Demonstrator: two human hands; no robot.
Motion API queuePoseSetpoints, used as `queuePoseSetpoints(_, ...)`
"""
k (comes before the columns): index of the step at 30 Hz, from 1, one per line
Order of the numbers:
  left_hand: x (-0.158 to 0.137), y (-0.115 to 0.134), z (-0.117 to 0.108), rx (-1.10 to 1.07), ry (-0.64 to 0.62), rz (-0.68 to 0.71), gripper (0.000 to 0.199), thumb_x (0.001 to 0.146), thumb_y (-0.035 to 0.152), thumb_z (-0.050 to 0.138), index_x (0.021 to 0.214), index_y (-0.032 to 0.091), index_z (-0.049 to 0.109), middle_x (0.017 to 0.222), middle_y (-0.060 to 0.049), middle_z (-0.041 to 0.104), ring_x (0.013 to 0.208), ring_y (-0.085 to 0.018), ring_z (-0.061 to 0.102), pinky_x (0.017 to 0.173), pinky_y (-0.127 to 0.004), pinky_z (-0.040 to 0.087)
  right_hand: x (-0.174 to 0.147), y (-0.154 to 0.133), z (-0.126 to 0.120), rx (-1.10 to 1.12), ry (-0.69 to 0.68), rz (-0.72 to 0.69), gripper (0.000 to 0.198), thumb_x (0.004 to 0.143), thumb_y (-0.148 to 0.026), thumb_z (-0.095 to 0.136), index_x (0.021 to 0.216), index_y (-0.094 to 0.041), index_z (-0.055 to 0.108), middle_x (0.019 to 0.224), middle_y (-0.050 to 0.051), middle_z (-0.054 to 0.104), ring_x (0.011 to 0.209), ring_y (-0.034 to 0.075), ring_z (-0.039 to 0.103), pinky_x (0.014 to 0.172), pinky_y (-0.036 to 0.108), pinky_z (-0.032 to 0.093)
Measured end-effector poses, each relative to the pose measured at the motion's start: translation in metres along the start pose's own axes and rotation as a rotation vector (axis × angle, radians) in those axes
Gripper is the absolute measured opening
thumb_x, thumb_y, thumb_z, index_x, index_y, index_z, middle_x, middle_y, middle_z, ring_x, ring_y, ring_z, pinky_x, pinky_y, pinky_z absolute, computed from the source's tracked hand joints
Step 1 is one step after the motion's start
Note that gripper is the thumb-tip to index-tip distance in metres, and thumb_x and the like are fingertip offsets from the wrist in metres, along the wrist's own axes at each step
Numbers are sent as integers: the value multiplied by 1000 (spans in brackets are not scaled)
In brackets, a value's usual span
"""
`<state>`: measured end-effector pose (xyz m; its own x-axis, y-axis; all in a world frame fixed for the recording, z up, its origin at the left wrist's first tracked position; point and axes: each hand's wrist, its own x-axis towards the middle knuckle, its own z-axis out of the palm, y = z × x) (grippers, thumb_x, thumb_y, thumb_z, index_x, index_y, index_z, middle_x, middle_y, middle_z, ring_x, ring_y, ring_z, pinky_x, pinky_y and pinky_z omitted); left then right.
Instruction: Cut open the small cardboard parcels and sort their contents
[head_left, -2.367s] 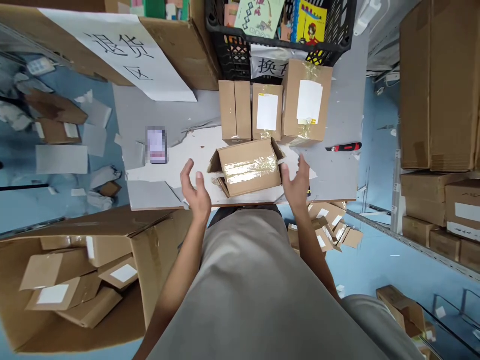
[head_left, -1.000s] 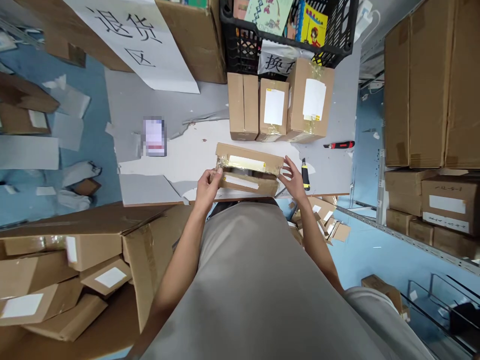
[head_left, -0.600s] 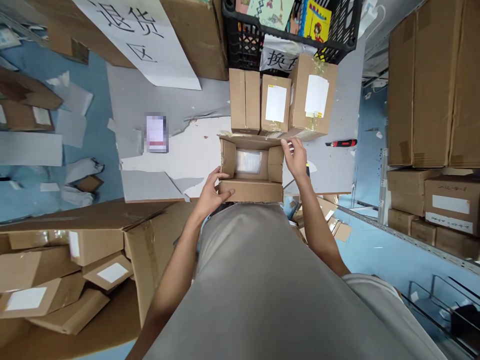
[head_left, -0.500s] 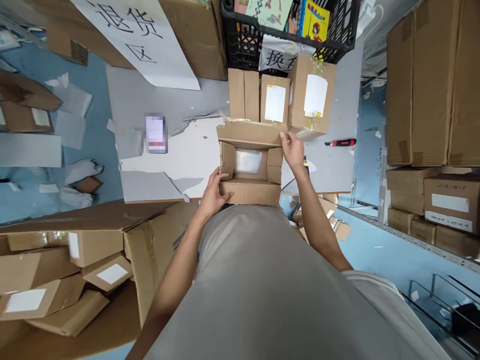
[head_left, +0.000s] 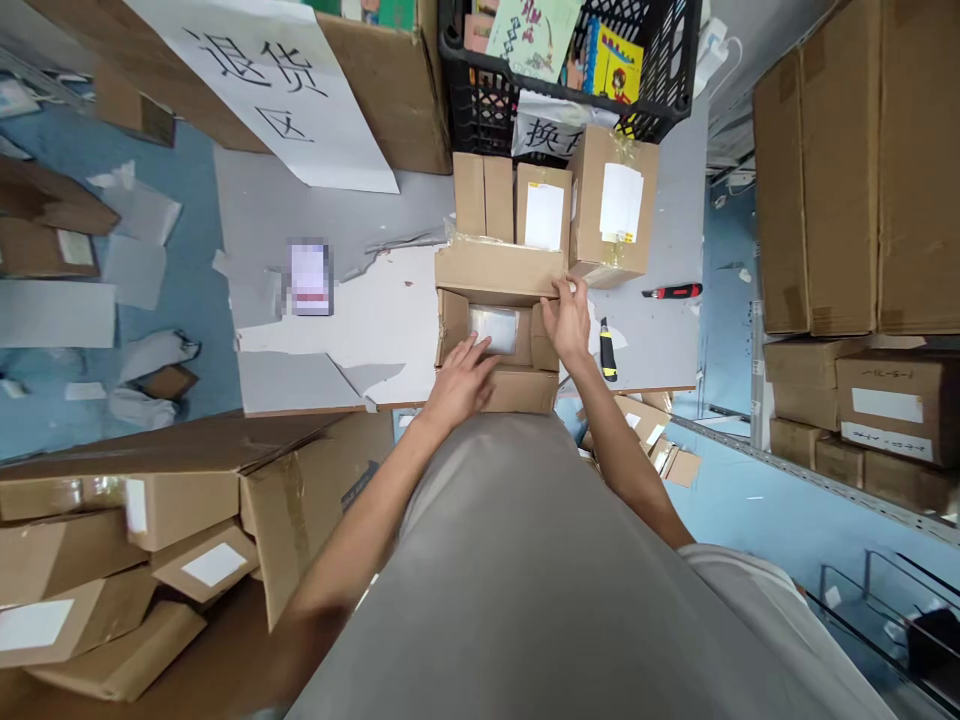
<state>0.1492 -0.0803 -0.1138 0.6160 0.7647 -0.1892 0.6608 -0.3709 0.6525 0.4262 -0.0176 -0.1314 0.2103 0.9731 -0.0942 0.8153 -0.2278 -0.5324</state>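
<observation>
An opened cardboard box point(head_left: 501, 268) stands at the table's front edge with its flaps folded out. Inside lies a flat, clear plastic-wrapped item point(head_left: 493, 328), pale and shiny. My left hand point(head_left: 463, 378) is over the box's near left part, its fingers apart and reaching in toward that wrapped item; whether they touch it I cannot tell. At the right side of the box, my right hand point(head_left: 568, 318) rests its fingertips on the right flap and the edge of the back flap, fingers spread and curved.
Behind the box stand taped cardboard boxes point(head_left: 613, 205) and a black crate point(head_left: 480, 105) of books. A yellow-black cutter point(head_left: 607, 352) and a red-black cutter point(head_left: 673, 291) lie right. A phone point(head_left: 309, 278) lies left. A large carton point(head_left: 300, 500) of parcels stands lower left.
My left hand has moved from the box's left side to over its opening. My right hand has shifted slightly left and down along the right flap. The yellow-black cutter is now more exposed.
</observation>
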Motion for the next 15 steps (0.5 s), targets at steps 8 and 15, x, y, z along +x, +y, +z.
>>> queuePoseSetpoints(8,59,-21,-43,109,43,-80,123,86,51,96,185,18,30,194,-24,15,181,-51,-5,142,-78,0,-10,1,-13,-114,-185,-135,57,112,-25,55,169,-15,56,184,21,41,167,36,42,140,59,36)
queuePoseSetpoints(15,57,-65,-53,83,-144,-119,171,64,80,102,188,16,5,194,-27,-4,176,-59,-19,140,-78,-1,-33,-25,-25,-152,-371,-214,61,110,-27,66,168,-10,56,181,25,44,165,40,46,137,59,40)
